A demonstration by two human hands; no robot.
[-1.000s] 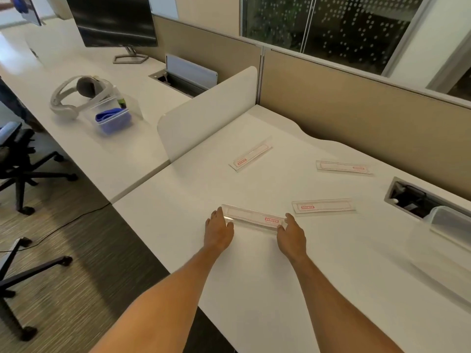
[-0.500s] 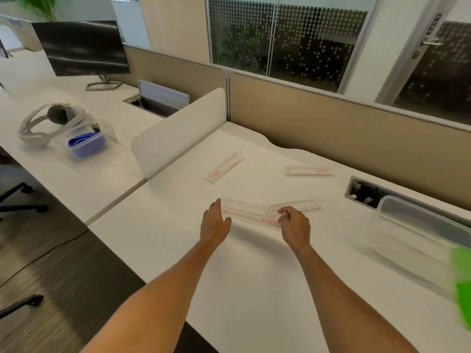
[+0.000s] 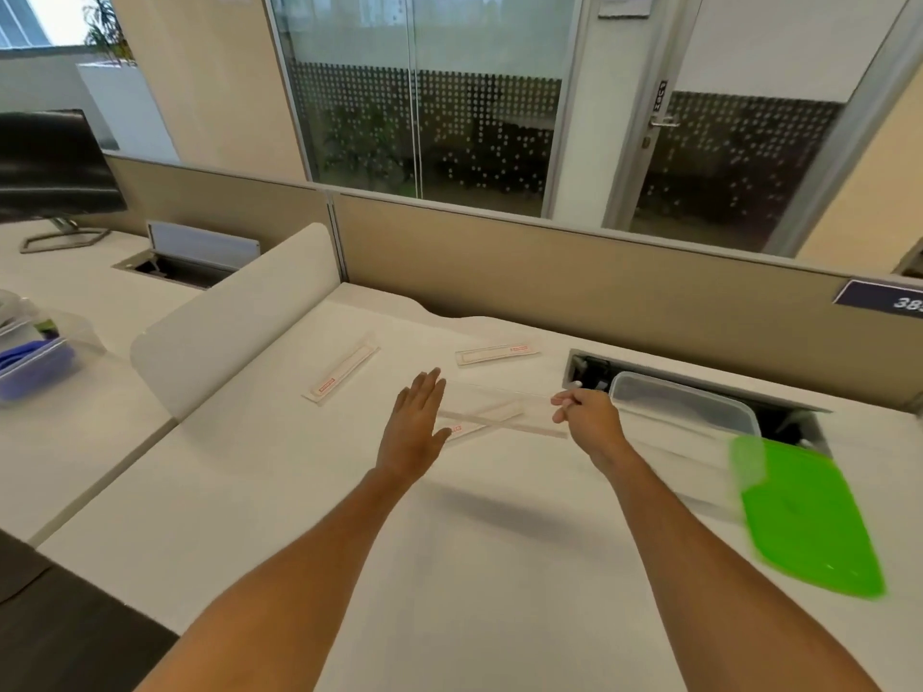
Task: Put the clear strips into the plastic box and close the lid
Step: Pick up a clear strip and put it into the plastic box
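My right hand (image 3: 584,417) pinches the right end of a long clear strip (image 3: 499,396) and holds it just above the white desk. My left hand (image 3: 417,422) is flat with its fingers apart at the strip's left end and grips nothing. A second clear strip (image 3: 457,430) with a red label lies on the desk under the held one. Two more strips lie further back, one at the left (image 3: 342,374) and one in the middle (image 3: 497,354). The clear plastic box (image 3: 684,404) stands uncovered just right of my right hand. Its green lid (image 3: 809,516) lies in front of it.
A cable hatch (image 3: 589,372) is sunk into the desk behind the box. A white curved divider (image 3: 234,327) bounds the desk on the left, a beige partition (image 3: 549,272) at the back. On the neighbouring desk stand a monitor (image 3: 50,167) and another clear box (image 3: 35,362).
The strip has been lifted off the desk and carried right toward the box. My left hand has come off it and spread flat. The view has swung right, showing the green lid.
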